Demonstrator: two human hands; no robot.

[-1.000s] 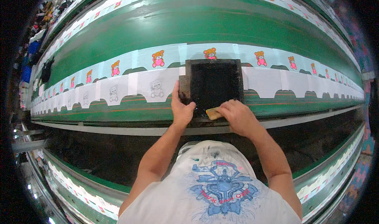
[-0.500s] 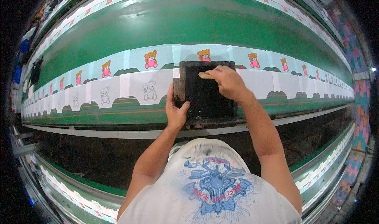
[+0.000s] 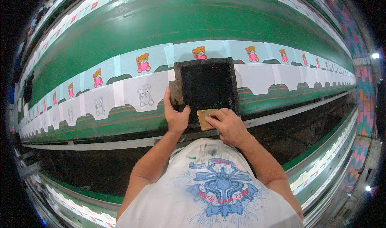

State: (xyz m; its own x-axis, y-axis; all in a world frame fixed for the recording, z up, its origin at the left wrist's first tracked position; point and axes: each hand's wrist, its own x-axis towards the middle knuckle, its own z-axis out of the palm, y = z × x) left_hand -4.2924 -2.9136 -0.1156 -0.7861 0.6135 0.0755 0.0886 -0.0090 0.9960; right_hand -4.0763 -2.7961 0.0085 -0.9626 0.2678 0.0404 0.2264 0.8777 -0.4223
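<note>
A dark screen-printing frame (image 3: 235, 79) lies over the row of white cut fabric pieces on the green table. My left hand (image 3: 177, 118) grips the worn wooden piece (image 3: 175, 92) on its left side, fingers along the outer edge and thumb at the inner side. My right hand (image 3: 230, 126) holds a flat tan squeegee (image 3: 204, 120), tilted, at the near end of the black mesh (image 3: 207, 83). Left of the frame, a white fabric piece (image 3: 132, 102) bears a black teddy bear outline. The fabric under the frame is hidden.
Behind the frame runs a row of pale blue pieces (image 3: 161, 57) with coloured teddy bears. The long green table (image 3: 132, 27) stretches both ways, a pale rail (image 3: 120, 147) along its near edge. More tables with printed pieces stand beyond and behind me.
My right hand has drawn the squeegee from the far part of the mesh down to its near end. My left hand keeps its hold on the frame. The whole view has shifted slightly.
</note>
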